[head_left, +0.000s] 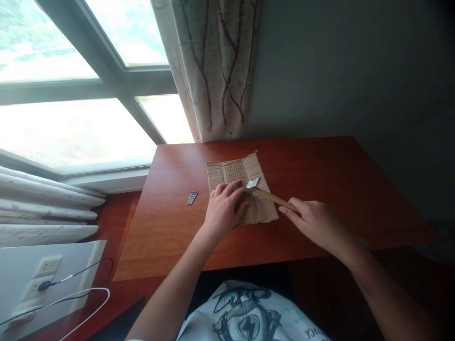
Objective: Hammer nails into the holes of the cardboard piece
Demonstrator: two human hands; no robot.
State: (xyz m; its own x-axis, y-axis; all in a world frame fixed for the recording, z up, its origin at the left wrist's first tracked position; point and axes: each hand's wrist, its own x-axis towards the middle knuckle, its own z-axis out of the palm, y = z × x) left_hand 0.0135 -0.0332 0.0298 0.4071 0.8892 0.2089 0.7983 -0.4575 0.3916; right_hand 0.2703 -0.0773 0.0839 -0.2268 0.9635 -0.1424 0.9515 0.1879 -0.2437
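Observation:
My right hand (pixel 311 220) is closed round the wooden handle of a hammer (pixel 272 195). The hammer's metal head is low over a creased piece of cardboard (pixel 261 208), right beside the fingertips of my left hand (pixel 225 203). My left hand rests on the cardboard with its fingers bent and drawn in; whatever may be between the fingertips is hidden or too small to make out. Rows of small holes (pixel 234 171) mark the middle of the cardboard, partly covered by my left fingers. Left of that hand, several nails (pixel 192 198) lie side by side.
The cardboard and nails lie on a reddish-brown wooden table (pixel 320 175). A window (pixel 81 132) and a patterned curtain (pixel 220 71) border its far left side. Cables (pixel 88 290) run from a wall socket (pixel 44 285) at lower left.

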